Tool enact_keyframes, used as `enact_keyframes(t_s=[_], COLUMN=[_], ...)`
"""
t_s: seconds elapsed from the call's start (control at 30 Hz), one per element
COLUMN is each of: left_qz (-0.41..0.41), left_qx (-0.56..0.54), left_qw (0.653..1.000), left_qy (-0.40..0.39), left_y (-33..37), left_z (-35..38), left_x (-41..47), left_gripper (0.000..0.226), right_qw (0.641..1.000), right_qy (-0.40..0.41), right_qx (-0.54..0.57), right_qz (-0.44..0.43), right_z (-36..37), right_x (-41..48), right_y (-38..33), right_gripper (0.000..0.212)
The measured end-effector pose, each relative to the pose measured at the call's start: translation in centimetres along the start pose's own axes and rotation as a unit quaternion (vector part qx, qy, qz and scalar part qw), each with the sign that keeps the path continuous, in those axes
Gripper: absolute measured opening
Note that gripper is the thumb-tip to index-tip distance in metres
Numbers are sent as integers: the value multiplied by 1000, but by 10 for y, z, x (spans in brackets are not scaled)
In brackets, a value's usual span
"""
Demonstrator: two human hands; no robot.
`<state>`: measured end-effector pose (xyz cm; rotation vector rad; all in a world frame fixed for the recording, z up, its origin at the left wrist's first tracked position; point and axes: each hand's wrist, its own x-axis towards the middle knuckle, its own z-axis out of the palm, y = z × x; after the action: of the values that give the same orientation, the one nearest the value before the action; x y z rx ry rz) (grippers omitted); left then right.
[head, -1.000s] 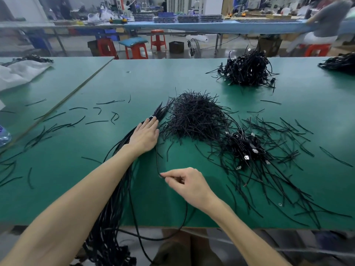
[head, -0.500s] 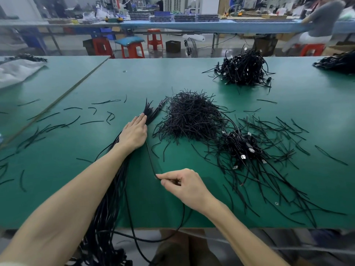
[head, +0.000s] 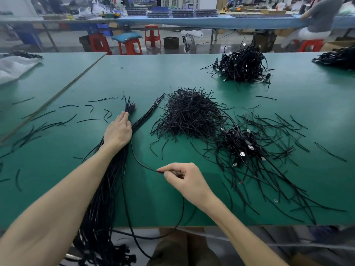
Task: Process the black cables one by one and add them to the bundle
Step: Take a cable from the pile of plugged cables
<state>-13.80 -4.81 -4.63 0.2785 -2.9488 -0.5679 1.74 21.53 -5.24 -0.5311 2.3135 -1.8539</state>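
A long bundle of black cables runs from the table's front edge up to my left hand, which lies flat on it with straight fingers; the cable tips fan out just beyond my fingertips. My right hand pinches a single black cable between thumb and forefinger. That cable curves from under my left hand to the pinch and loops down over the table edge. A tangle of cables with connectors lies to the right.
A heap of short black offcuts sits mid-table, a thin tied bunch left of it. More cable piles lie at the back and far right. Loose offcuts scatter across the green table. Stools and benches stand beyond.
My left hand has slid left with the bundle's end, away from the heap, uncovering the thin tied bunch. My right hand still pinches the single cable, which now curves more.
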Motion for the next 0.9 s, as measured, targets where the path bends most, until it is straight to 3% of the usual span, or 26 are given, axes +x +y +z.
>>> enact_keyframes(t_s=[0.2,0.33,0.43,0.53,0.6,0.7,0.73,0.77,0.87,0.9], left_qz=[-2,45,82,129,144,127,120,117,148,155], left_qx=[-67,-78,-50,67,110,85,63,42,28,15], left_qw=[997,995,992,984,983,965,955,952,967,958], left_qy=[27,47,82,106,34,-214,-266,-279,-207,-239], left_y=[-5,4,22,43,61,85,90,92,98,100], left_z=[0,0,-7,-21,-37,-62,-67,-70,-76,-79], left_x=[-10,-26,-46,-70,-86,-110,-117,-125,-145,-149], left_gripper=[53,52,47,31,32,48,48,48,44,45], right_qw=[978,970,969,964,961,957,955,954,949,949], right_qy=[154,166,168,175,181,191,194,198,208,210], right_qx=[134,174,180,195,204,213,217,222,231,231], right_qz=[29,39,38,39,44,47,48,47,49,49], right_z=[-6,-7,-6,-5,-5,-6,-6,-6,-6,-6], right_x=[3,5,5,6,6,7,7,7,8,8], right_y=[-1,-2,-2,-2,-2,-2,-2,-1,0,0], right_gripper=[24,26,27,27,27,27,28,28,27,27])
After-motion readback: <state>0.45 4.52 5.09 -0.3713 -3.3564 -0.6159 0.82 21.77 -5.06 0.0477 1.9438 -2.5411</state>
